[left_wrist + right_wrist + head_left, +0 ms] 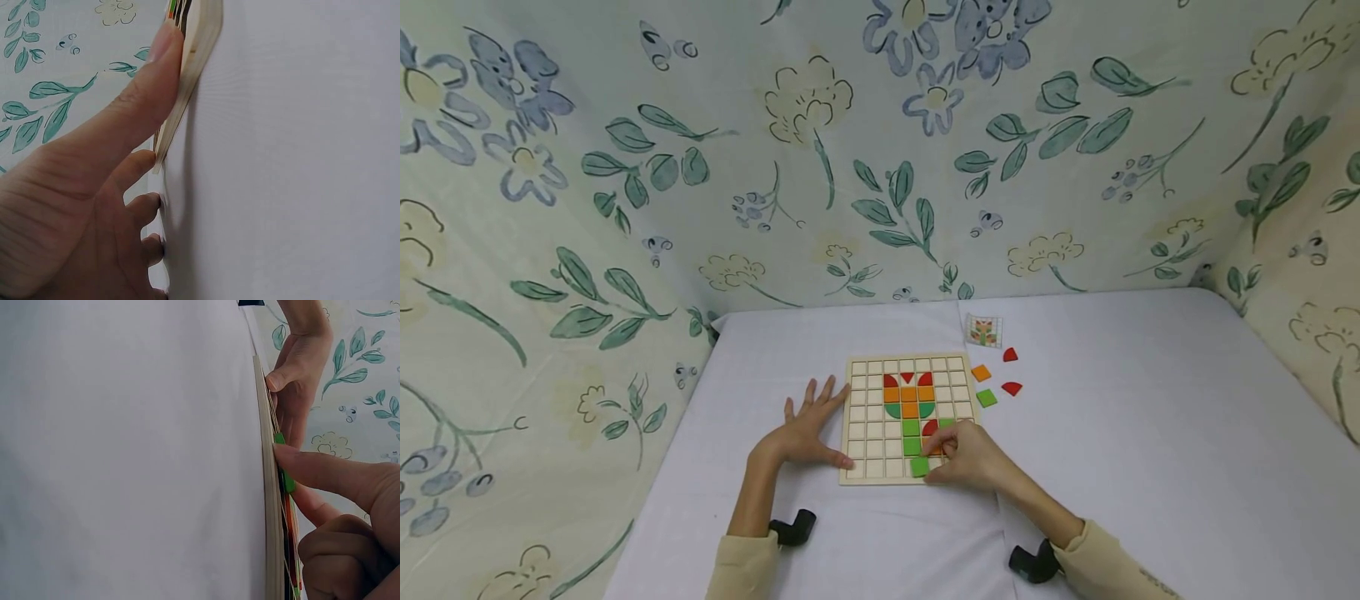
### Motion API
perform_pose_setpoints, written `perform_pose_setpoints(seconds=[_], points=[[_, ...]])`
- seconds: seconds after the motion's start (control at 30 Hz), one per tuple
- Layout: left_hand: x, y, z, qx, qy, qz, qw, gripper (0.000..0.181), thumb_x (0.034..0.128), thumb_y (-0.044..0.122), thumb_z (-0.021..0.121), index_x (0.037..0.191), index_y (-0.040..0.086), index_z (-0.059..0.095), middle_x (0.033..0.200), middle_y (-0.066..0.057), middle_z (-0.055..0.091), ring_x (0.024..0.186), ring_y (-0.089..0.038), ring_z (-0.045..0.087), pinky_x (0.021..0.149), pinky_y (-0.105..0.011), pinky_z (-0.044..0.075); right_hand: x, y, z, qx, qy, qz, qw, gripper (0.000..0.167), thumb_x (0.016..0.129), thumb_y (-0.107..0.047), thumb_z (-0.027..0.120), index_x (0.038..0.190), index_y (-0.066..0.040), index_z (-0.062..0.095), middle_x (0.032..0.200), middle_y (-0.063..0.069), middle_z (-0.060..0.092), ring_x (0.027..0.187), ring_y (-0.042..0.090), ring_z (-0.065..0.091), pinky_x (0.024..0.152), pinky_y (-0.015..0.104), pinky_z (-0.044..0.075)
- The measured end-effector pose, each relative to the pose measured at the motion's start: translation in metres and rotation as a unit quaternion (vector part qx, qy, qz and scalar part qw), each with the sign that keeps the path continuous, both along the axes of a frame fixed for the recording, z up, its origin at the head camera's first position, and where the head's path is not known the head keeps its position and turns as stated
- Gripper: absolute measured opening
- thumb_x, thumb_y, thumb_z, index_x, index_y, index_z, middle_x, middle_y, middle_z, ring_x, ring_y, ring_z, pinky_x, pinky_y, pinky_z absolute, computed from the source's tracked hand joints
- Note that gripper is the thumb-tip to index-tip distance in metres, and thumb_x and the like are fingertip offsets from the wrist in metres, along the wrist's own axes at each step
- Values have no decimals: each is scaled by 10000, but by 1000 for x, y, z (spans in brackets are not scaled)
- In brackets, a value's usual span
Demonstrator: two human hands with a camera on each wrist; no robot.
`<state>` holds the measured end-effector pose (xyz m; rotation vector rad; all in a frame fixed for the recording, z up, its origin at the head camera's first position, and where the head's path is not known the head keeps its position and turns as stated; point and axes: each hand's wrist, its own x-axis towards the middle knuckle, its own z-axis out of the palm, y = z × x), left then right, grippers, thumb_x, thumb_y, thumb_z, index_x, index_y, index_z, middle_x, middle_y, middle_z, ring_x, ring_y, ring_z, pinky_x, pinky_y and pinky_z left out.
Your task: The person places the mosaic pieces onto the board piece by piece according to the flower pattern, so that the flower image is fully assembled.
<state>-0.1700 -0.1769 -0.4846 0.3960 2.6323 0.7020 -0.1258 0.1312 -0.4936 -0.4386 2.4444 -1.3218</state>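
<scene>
A wooden grid board lies on the white cloth with coloured tiles set in its squares. My left hand has its fingers spread along the board's left edge, and its thumb touches the corner nearest me. My right hand pinches a green square tile between thumb and index finger at the board's near row. That tile sits slightly tilted over the grid in the right wrist view. Red, orange and green tiles form a figure up the middle; my right hand hides part of its lower right.
Right of the board lie loose tiles: an orange square, a green square and two red quarter-rounds. Behind them is a small pattern card. A floral cloth hangs at the table's back.
</scene>
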Motion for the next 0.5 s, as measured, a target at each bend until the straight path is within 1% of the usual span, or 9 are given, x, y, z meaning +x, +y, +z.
perform_pose_setpoints(seconds=[0.1,0.23,0.5], points=[[0,0,0,1,-15,4,10000,1276,658,508,951,1666,237,217,1760,-97,6,1609,-407,-150,1231,-735,-117,1,-2,0,22,38,-86,10000,261,682,-85,948,888,-97,788,559,-58,324,516,80,286,483,175,199],[1,1,1,5,-18,2,10000,1277,658,504,952,1666,233,217,1758,-102,6,1608,-411,-151,1230,-737,-116,2,-3,1,79,28,-108,9999,262,686,-112,952,892,-105,791,559,-58,328,515,78,280,483,181,186],[0,0,-1,-2,-16,0,10000,1273,661,501,952,1666,241,217,1760,-92,2,1609,-403,-156,1232,-730,-124,2,-1,3,34,307,-76,9995,210,725,-119,924,909,-95,825,550,-69,394,511,39,328,481,163,211]])
